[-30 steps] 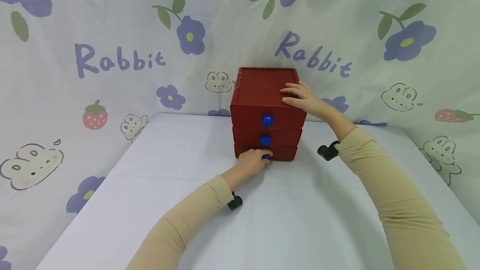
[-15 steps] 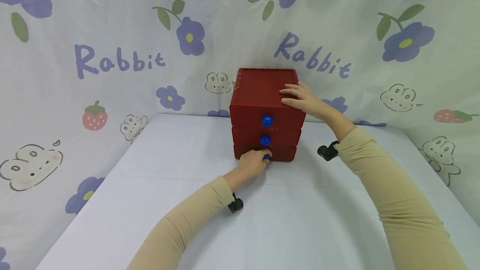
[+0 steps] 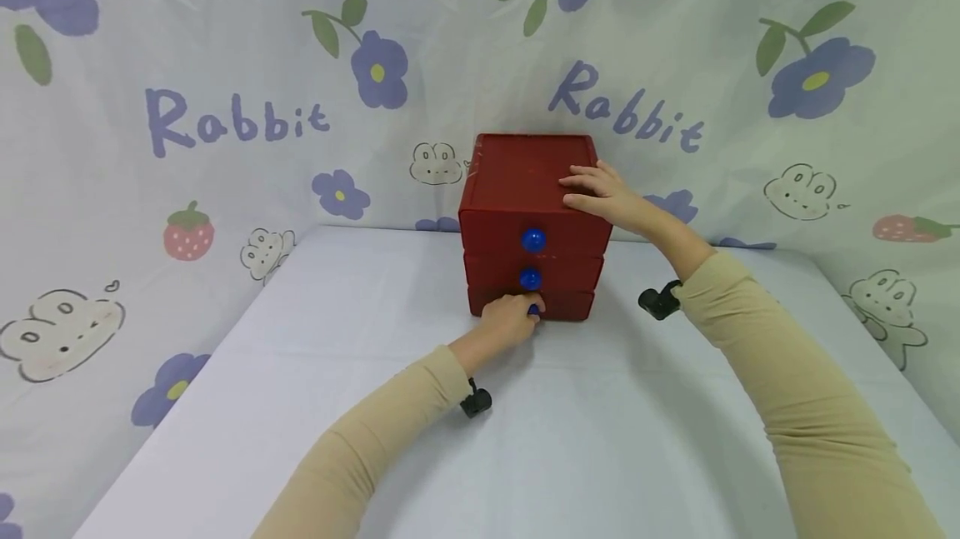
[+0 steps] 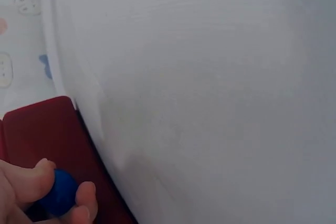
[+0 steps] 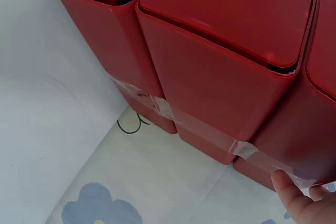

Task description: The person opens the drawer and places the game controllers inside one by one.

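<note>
A red drawer unit [image 3: 532, 177] with three stacked drawers stands at the back of the table. Each drawer front carries a round blue knob; the top knob [image 3: 533, 240] and middle knob [image 3: 530, 278] show fully. My left hand [image 3: 506, 321] pinches the bottom drawer's knob [image 4: 60, 192] between thumb and fingers, as the left wrist view shows. The bottom drawer [image 3: 570, 306] looks closed. On the unit's top right edge rests my right hand [image 3: 611, 199], fingers spread loosely. In the right wrist view its fingertips [image 5: 283, 182] lie near clear tape [image 5: 202, 129] along the unit's side.
The unit stands on a white-covered table [image 3: 360, 289], close to a patterned fabric backdrop [image 3: 247, 47] with flowers and rabbits. A small black wrist camera hangs at each sleeve, the left one [image 3: 476, 401] low over the table, the right one [image 3: 660, 301] beside the unit.
Barely anything differs. The left hand and its wrist camera have shifted very slightly to the right, still pinching the bottom knob. The right hand stays on the unit.
</note>
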Tool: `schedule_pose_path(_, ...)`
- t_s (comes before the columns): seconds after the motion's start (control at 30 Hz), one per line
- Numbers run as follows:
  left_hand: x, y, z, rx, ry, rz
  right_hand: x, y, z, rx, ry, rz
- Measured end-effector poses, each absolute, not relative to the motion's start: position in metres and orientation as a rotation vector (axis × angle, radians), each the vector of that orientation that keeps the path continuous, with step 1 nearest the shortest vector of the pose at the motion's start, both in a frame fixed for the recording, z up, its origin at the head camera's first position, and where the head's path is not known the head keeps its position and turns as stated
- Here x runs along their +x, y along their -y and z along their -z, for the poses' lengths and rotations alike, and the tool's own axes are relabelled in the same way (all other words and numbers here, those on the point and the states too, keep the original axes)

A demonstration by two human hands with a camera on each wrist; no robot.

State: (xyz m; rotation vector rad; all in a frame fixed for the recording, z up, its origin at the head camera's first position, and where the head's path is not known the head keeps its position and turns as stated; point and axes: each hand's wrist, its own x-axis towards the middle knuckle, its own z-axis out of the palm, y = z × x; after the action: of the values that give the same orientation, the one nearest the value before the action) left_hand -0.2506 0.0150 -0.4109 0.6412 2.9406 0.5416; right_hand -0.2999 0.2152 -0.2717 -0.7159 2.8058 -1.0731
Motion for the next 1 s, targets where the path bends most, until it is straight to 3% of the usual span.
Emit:
schedule_pose_path(0.57,-0.25,0.015,0.404,0.783,-2.943,-0.555,-0.296,-0.213,0.286,-0.713,-2.777,1.294)
schedule_pose_path(1.0,-0.215,0.081,0.385,0.834,-3.138,-0.675,-0.27,-0.239,0.31,-0.793,-2.831,1.276)
